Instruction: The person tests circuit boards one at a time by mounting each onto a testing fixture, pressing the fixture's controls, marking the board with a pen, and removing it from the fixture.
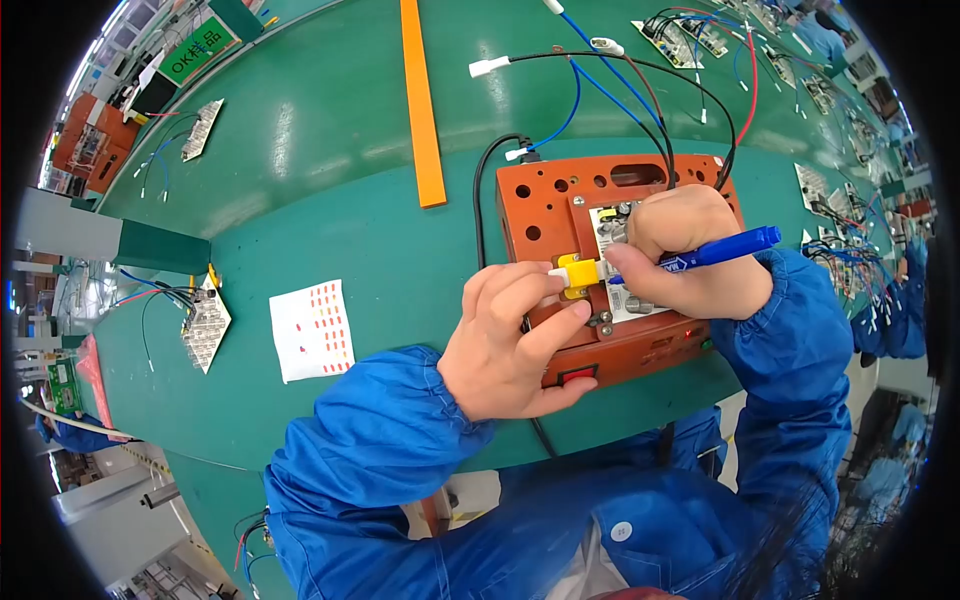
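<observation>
A brown-orange test fixture [620, 170] sits on the green bench, with a circuit board [640, 303] mounted on top. My right hand [700, 250] is closed around a blue marker pen [735, 248] and rests over the board, covering much of it. The pen's tip end points left, down at the board's left edge. At that edge lies a yellow-and-white piece [580, 273]. My left hand [515, 345] is curled around its white end, thumb and index finger closed by it; the exact contact is partly hidden. Below the left fingers shows a red switch [578, 376].
A white sheet with rows of red marks [312, 330] lies left of the fixture. An orange strip [423, 110] crosses the bench behind. Loose blue and black wires with white connectors [490, 66] extend above the fixture. Wired circuit boards [206, 325] stand at left and far right.
</observation>
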### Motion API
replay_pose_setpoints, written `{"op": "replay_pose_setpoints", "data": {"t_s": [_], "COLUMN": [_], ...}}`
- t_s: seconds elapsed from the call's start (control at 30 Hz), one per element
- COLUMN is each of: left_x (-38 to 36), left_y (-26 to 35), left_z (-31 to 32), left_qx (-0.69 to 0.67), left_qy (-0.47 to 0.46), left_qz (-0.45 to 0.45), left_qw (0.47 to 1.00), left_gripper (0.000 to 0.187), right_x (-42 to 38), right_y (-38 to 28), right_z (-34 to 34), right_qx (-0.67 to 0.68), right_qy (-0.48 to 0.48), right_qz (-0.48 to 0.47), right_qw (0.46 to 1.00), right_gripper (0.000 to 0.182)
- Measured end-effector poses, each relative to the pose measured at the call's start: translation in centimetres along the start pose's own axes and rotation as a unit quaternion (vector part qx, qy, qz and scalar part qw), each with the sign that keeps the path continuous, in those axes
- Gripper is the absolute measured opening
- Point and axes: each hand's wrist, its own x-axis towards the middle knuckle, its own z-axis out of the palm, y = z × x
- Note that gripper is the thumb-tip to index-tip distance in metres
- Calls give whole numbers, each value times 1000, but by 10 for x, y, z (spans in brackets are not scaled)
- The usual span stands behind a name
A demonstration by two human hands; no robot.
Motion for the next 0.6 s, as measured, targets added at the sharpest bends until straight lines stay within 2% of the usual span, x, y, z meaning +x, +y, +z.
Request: {"op": "replay_pose_setpoints", "data": {"t_s": [0.3,0.37,0.4,0.43,0.53,0.57,0.6], "left_x": [-1,-2,-2,-3,-2,-1,0], "left_y": [-2,-4,-4,-5,-2,-1,1], "left_z": [-1,0,0,1,0,0,-2], "left_qx": [29,31,31,36,45,48,49], "left_qy": [-12,-9,-8,-6,-2,1,1], "left_qz": [18,17,20,18,1,-14,-11], "left_qw": [999,999,999,999,999,999,999], "left_gripper": [91,91,91,92,90,88,88], "right_x": [-2,-10,-16,-32,-62,-70,-80], "right_y": [1,4,6,7,22,29,37], "right_z": [0,-6,-10,-16,-28,-29,-27], "right_qx": [-17,150,206,325,370,370,438], "right_qy": [-1,100,155,186,294,295,312], "right_qz": [-11,12,-22,18,-26,-27,9], "right_qw": [1000,984,966,927,881,881,843], "right_gripper": [32,31,30,30,32,32,32]}}
